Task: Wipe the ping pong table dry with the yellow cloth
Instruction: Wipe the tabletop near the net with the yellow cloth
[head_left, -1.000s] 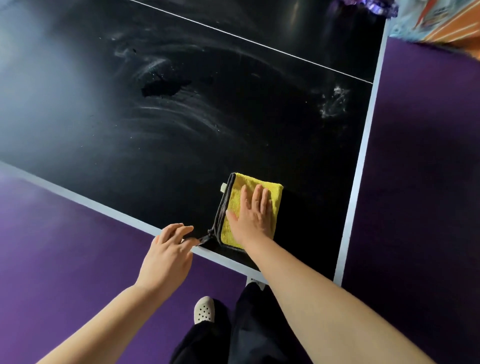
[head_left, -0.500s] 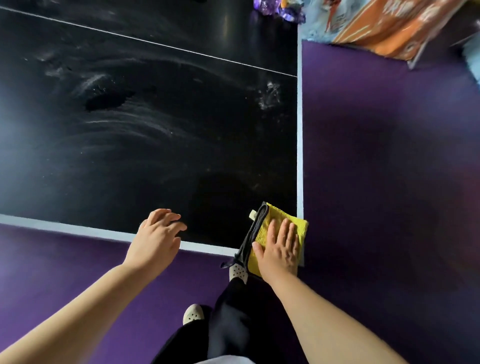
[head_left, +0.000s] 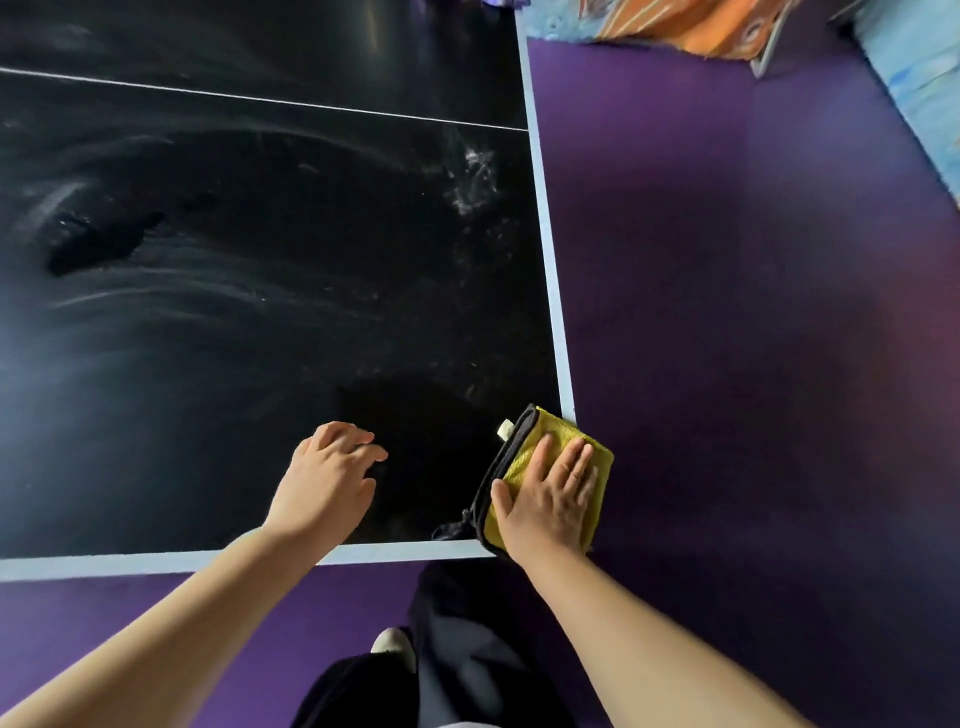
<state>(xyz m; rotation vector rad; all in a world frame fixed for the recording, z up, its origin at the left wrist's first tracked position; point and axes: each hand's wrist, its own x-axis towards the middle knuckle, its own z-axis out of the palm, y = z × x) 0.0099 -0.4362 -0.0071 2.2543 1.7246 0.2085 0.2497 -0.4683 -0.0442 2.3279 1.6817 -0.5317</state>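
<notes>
Where the glossy black top of the ping pong table fills the left of the view, a dark, irregular wet patch sits among pale curved smear streaks, and a thin white line crosses the far side. By the table's near edge the left hand is held with fingers loosely curled and holds nothing; whether it touches the surface I cannot tell. At the near right corner the yellow cloth, a folded plush rectangle with dark trim and a small white tag, overhangs the pale blue border. The right hand presses it flat, fingers straight and close together. Matte purple floor lies beyond the right edge.
</notes>
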